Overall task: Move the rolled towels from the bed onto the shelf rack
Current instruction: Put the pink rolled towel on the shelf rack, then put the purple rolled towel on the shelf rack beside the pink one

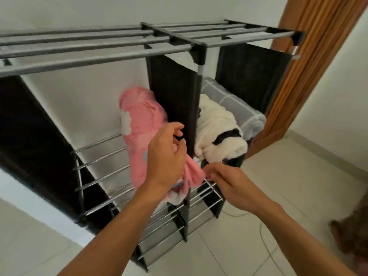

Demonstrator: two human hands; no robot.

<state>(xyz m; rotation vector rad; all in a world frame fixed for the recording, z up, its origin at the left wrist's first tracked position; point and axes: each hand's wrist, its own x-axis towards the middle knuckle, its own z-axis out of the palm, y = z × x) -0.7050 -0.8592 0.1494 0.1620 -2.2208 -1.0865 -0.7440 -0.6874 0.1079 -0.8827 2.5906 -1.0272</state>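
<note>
Two hands settle a pink rolled towel point(139, 124) on a black shelf rack point(175, 42).

Head view: the towel lies in the left compartment against the fabric divider point(173, 86). The left hand point(165, 156) curls round its near end; the right hand point(229, 182) pinches a loose corner. A white rolled towel point(217, 128) and a grey checked one point(237, 104) fill the right compartment.

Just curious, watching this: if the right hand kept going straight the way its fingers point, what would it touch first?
Most likely the loose end of the pink towel: the right hand points left, fingers already at that fabric. Beyond it sits the left hand. Depth is hard to judge.
</note>
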